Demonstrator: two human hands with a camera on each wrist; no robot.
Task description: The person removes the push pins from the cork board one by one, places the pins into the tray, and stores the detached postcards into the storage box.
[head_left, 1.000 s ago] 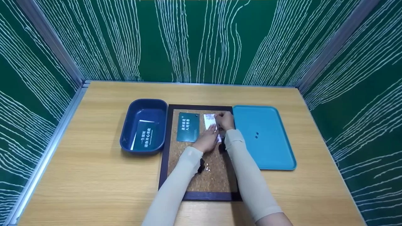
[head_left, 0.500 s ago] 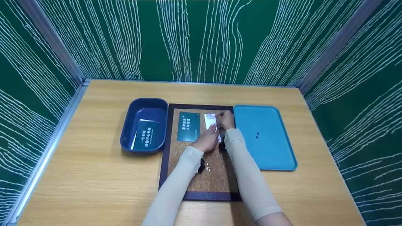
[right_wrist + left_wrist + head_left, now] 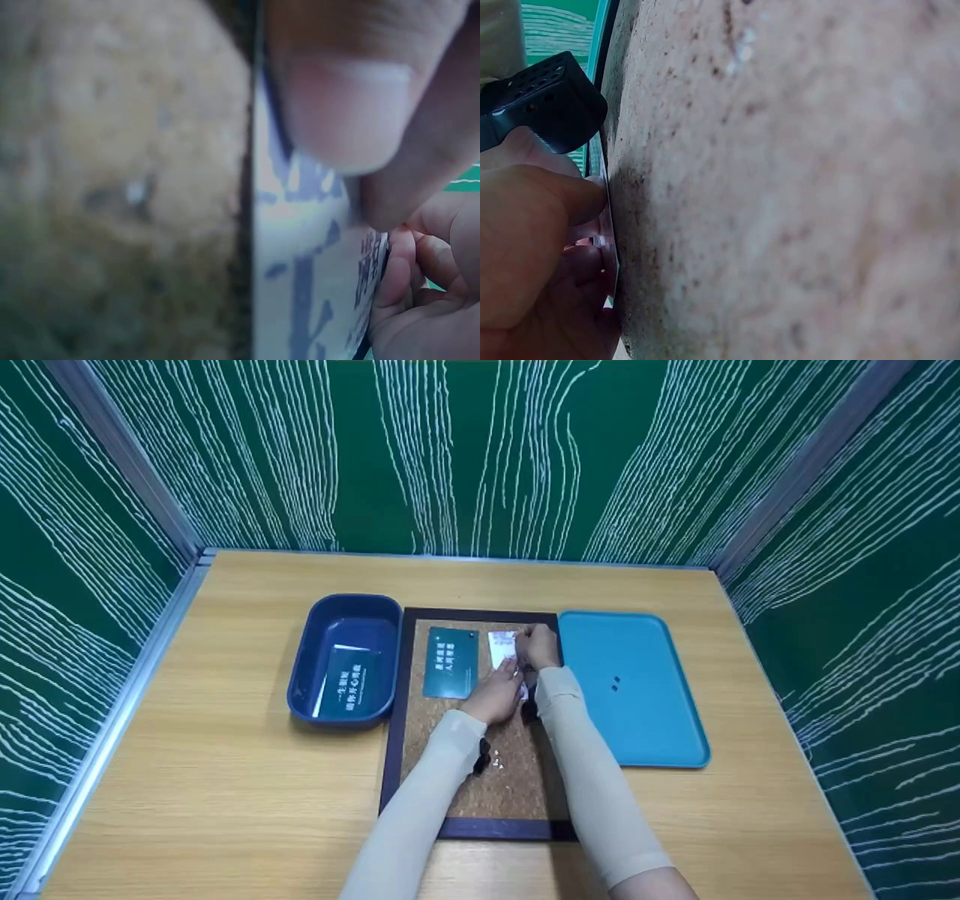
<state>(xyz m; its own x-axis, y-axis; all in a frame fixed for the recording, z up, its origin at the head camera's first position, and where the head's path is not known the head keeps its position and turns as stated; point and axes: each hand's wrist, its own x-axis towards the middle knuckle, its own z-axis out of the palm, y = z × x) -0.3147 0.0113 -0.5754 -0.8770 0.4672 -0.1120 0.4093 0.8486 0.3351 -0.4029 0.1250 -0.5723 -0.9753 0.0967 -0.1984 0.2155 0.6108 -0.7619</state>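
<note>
Hardly anything has moved since a second ago: the head view sits slightly differently, while both hands keep their places on the white card [image 3: 501,648]. This card, printed with dark characters, lies on the upper right part of the cork board [image 3: 517,795]. The left hand [image 3: 492,697] rests on it with fingers extended, touching its lower part. The right hand [image 3: 540,646] is curled at the card's upper right edge, thumb and finger close together; I cannot tell whether they pinch anything.

Left of it on the board, well within the dark frame, lies a green card [image 3: 450,664] with white characters and a dark dot at its upper right corner. A few tiny shiny pieces [image 3: 497,760] lie lower on the cork, near the left wrist. Just beside the board on the left, a navy bin [image 3: 352,630] holds another green card [image 3: 349,682], white showing along its edge. On the right, a blue tray [image 3: 637,720] bears small dark pieces [image 3: 615,683]. All stand on a wooden desk [image 3: 225,765].
</note>
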